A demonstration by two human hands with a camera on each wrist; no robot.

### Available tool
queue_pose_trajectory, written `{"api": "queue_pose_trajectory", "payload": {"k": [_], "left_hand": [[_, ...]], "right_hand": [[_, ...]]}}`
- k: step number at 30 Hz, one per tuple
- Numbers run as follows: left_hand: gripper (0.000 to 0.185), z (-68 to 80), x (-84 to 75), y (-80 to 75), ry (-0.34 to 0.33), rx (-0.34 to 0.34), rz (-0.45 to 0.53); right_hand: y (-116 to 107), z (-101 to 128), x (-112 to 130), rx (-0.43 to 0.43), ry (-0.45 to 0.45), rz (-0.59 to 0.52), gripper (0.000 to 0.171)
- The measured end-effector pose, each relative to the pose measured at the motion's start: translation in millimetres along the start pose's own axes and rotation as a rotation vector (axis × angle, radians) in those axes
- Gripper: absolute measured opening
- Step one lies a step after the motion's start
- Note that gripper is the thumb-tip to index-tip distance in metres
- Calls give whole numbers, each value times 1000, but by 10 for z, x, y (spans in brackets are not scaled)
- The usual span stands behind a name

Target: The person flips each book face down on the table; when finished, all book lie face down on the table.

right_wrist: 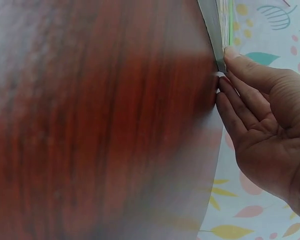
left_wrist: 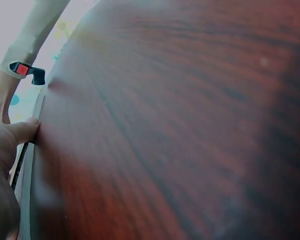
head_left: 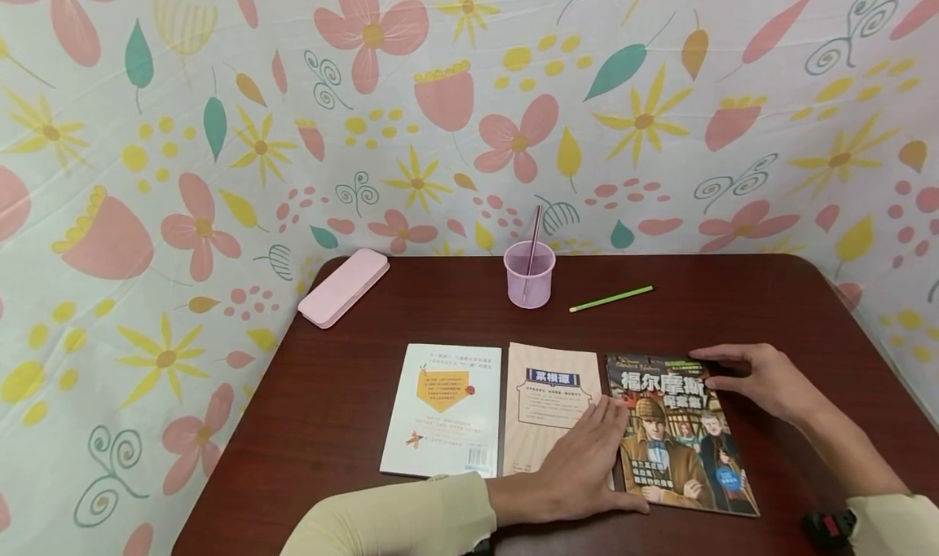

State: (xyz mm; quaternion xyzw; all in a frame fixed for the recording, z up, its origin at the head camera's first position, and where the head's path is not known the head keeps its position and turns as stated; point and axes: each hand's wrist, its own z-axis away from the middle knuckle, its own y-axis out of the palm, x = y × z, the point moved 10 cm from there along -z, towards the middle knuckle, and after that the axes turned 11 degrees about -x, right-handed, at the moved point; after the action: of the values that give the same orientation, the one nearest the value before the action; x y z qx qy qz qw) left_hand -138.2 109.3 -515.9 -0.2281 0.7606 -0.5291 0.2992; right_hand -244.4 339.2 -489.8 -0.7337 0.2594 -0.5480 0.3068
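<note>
Three books lie side by side on the dark wood table. The right one is a detective book (head_left: 671,450) with two figures on its cover. My left hand (head_left: 575,462) rests over the right edge of the beige middle book (head_left: 539,438), its fingers and thumb along the detective book's left side. At that book's upper right corner is my right hand (head_left: 763,377), with extended fingers along the top and the thumb against the side. In the right wrist view, the right thumb (right_wrist: 235,57) touches the book's corner. A white book (head_left: 440,450) lies at the left.
Behind the books stands a lilac pen cup (head_left: 528,287) with a pen-like stick (head_left: 536,234) in it. A green pencil (head_left: 612,298) lies to its right. At the back left edge sits a pink pencil case (head_left: 345,287). Flowered cloth (head_left: 440,132) hangs behind the table (head_left: 440,295).
</note>
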Motion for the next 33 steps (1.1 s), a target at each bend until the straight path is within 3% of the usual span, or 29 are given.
{"api": "queue_pose_trajectory", "payload": {"k": [11, 19, 26, 33], "left_hand": [[122, 11, -15, -17, 53, -22, -3], [117, 44, -6, -10, 51, -12, 193], [117, 50, 0, 2, -8, 25, 376], [120, 50, 11, -19, -22, 31, 459]], "right_hand": [[12, -4, -17, 2, 16, 10, 41], [20, -11, -21, 3, 0, -12, 42], [25, -17, -27, 5, 8, -11, 42], [26, -30, -34, 28, 32, 8, 44]]}}
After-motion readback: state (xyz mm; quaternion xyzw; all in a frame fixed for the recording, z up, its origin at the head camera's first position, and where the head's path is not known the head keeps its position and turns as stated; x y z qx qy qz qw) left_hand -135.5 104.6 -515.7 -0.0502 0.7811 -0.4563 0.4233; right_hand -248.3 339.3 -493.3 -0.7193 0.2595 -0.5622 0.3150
